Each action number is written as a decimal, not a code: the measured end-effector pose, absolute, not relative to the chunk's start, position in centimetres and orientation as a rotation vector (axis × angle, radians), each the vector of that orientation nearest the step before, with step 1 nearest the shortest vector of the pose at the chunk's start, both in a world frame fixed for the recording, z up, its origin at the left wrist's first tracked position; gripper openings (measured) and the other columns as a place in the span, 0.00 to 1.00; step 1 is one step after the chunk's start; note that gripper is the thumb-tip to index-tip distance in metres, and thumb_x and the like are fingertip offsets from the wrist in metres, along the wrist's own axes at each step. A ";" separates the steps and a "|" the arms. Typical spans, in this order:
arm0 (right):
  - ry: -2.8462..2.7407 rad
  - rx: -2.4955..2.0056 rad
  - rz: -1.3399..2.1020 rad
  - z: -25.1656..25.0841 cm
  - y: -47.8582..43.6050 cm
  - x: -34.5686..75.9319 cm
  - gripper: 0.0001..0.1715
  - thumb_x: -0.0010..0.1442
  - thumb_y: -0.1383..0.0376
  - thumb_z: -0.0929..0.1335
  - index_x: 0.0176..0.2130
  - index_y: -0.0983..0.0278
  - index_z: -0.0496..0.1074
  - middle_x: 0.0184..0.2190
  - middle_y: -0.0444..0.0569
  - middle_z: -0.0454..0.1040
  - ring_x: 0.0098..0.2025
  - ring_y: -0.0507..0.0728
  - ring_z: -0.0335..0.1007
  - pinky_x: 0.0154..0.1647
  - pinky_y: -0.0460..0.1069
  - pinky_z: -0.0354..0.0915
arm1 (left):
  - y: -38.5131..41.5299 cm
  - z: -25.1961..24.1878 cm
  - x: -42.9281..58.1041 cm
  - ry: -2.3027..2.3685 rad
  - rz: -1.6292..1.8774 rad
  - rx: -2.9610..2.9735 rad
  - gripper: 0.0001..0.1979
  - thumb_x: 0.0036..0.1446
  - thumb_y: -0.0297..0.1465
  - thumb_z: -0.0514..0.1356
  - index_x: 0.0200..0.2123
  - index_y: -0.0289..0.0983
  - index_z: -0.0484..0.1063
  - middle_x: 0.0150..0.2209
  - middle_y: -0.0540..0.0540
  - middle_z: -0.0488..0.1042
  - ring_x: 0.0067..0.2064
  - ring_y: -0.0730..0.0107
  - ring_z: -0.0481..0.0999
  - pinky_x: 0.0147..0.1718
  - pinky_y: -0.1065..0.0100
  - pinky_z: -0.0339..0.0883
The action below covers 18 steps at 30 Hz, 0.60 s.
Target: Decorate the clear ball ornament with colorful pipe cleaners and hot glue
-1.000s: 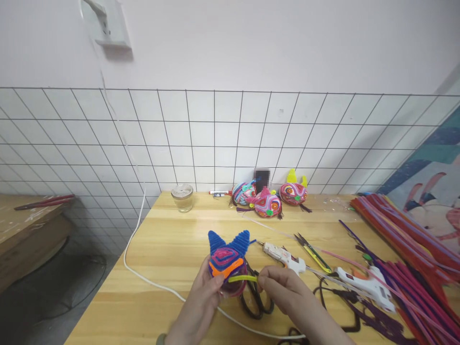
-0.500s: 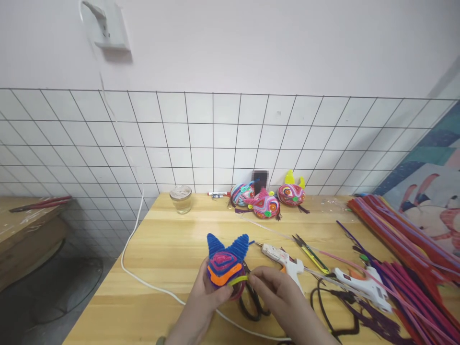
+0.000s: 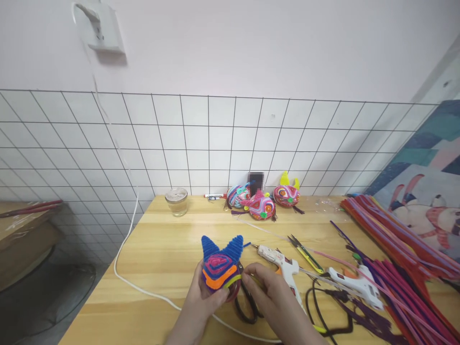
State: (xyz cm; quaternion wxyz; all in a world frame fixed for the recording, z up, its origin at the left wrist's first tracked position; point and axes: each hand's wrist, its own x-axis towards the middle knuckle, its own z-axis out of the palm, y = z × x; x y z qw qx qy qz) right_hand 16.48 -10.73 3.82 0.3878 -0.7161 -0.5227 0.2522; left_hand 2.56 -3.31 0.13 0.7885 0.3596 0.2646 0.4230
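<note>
My left hand (image 3: pixel 206 292) is closed around a small pipe-cleaner animal head (image 3: pixel 218 266), holding it just above the table. The head has two pointed blue ears, a pink, blue and purple coiled front and a wavy orange band. Below that band runs a yellow pipe cleaner (image 3: pixel 234 281), with my left thumb at its near end. My right hand (image 3: pixel 268 290) pinches this yellow strip at the right side of the head. Black-handled scissors (image 3: pixel 247 306) lie on the table just behind and below the head, partly hidden by my right hand.
Two white glue guns (image 3: pixel 278 258) and a yellow-and-black cutter (image 3: pixel 305 254) lie to the right. Bundles of pipe cleaners (image 3: pixel 402 282) cover the table's right side. Several finished heads (image 3: pixel 261 206) and a glass cup (image 3: pixel 177 202) stand at the back. A white cord (image 3: pixel 143 286) crosses the left.
The yellow pipe cleaner now lies closer along the head's lower edge, and my right fingers have come nearer to the head. The whole view has shifted slightly.
</note>
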 end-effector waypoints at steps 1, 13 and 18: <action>-1.334 -1.829 0.647 4.0 -10.7 16.5 0.18 0.63 0.55 0.60 0.31 0.61 0.70 0.23 0.43 0.69 0.24 0.52 0.61 0.23 0.45 0.55 | -3.3 0.0 2.6 0.561 0.911 0.781 0.28 0.35 0.30 0.73 0.44 0.38 0.72 0.40 0.41 0.81 0.44 0.55 0.78 0.44 0.60 0.70; -1.313 -1.872 0.734 4.8 -10.7 16.6 0.15 0.63 0.57 0.60 0.32 0.62 0.70 0.16 0.38 0.60 0.18 0.50 0.55 0.19 0.44 0.50 | -2.9 -0.5 2.3 0.559 0.883 0.790 0.29 0.36 0.32 0.73 0.46 0.38 0.72 0.43 0.39 0.80 0.48 0.51 0.76 0.50 0.57 0.67; -1.333 -1.852 0.700 4.8 -10.7 16.7 0.15 0.62 0.58 0.61 0.32 0.62 0.71 0.21 0.42 0.71 0.22 0.52 0.64 0.23 0.44 0.57 | -3.0 -0.4 2.4 0.544 0.882 0.788 0.28 0.36 0.31 0.73 0.45 0.38 0.73 0.42 0.40 0.81 0.47 0.51 0.77 0.48 0.57 0.68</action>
